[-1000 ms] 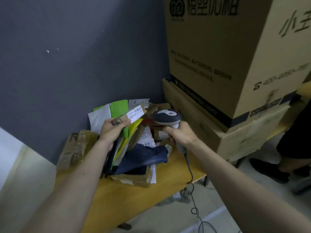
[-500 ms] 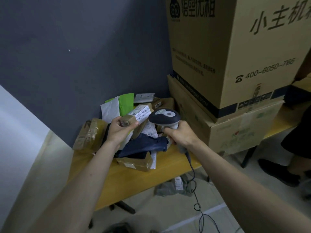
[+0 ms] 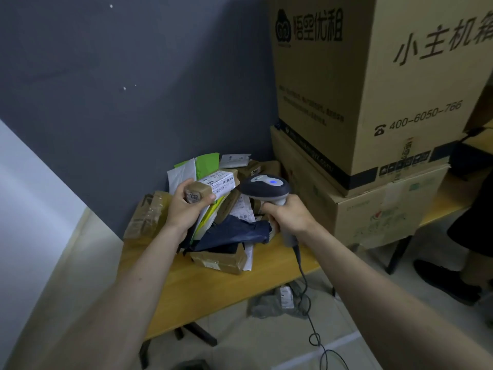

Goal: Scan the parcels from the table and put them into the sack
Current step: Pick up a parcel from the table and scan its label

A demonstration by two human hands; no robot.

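Parcel (image 3: 210, 186): gripped in my left hand (image 3: 184, 209), fingers curled round its near end. Scanner (image 3: 265, 188): right hand (image 3: 289, 217) clasps handle, just right of parcel.

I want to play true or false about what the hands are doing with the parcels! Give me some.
1. The left hand holds a small brown parcel. True.
2. The right hand is empty. False: it grips the scanner.
3. A blue light glows on the scanner. True.
4. The scanner has no cable. False: a cable hangs to the floor.
5. The parcel pile lies on a yellow table. True.
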